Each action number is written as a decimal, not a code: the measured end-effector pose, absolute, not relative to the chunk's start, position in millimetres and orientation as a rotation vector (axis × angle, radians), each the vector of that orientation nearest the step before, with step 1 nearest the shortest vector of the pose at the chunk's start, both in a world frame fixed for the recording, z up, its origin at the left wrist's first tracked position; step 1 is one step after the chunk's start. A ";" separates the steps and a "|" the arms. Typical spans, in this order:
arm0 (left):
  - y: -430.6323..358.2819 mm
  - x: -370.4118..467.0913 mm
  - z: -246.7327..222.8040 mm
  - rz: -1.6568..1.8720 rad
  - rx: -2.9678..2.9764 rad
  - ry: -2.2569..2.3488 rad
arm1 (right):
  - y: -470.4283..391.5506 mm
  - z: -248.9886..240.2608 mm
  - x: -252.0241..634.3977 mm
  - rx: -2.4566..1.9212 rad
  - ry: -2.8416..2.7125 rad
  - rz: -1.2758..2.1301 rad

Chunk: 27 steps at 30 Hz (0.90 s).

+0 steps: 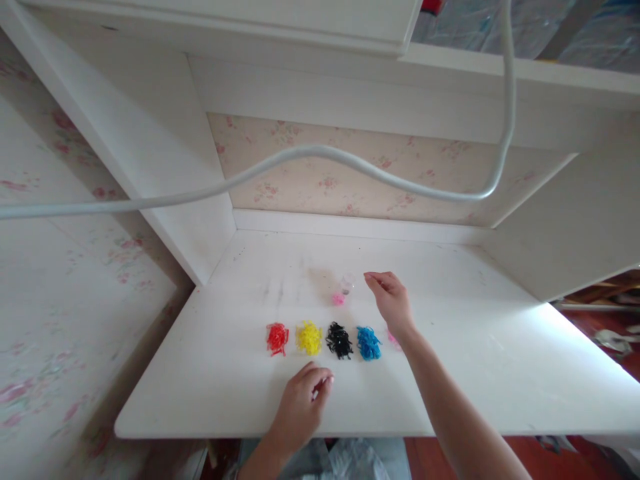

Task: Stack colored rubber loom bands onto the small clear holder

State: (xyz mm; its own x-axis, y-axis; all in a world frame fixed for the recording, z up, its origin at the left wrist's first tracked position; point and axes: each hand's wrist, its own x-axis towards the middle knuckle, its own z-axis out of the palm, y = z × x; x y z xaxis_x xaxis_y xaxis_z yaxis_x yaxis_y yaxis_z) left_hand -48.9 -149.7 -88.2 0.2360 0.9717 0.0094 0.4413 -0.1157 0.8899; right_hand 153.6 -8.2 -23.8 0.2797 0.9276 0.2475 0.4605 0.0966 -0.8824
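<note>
Small heaps of bands lie in a row on the white desk: red (277, 339), yellow (309, 338), black (339, 341) and blue (369, 343). Part of a pink heap (393, 339) shows beside my right forearm. Behind the row, a small pink clump (339, 299) sits by a clear little container (347, 283). My right hand (391, 300) is raised just right of that container, fingertips pinched; whatever they hold is too small to make out. Near the front edge, below the yellow and black heaps, my left hand (304, 400) has its fingers curled, their contents unclear.
A pale cable (320, 152) crosses the upper view in front of the shelf (350, 87). White side panels (145, 147) flank the desk (220, 373). A grey seat with clear plastic (357, 460) shows below the front edge.
</note>
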 end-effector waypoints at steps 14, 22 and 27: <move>-143.4 -29.4 -82.4 0.780 1.801 1.318 | -114.7 -99.9 248.1 -1.937 -1.328 0.483; -136.8 10.8 -72.9 0.603 2.003 1.302 | -133.6 -126.8 254.2 -2.107 -1.573 0.259; -129.0 34.0 -71.2 0.507 2.165 1.312 | -132.4 -128.5 253.2 -2.108 -1.588 0.227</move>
State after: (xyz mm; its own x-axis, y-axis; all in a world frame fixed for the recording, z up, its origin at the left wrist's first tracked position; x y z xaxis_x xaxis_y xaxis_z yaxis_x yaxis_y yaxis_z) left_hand 34.0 -129.0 -71.2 0.4516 0.8916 0.0341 0.6831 -0.3701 0.6295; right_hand 253.2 -132.4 -128.5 0.3104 0.9378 0.1555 0.8569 -0.2052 -0.4730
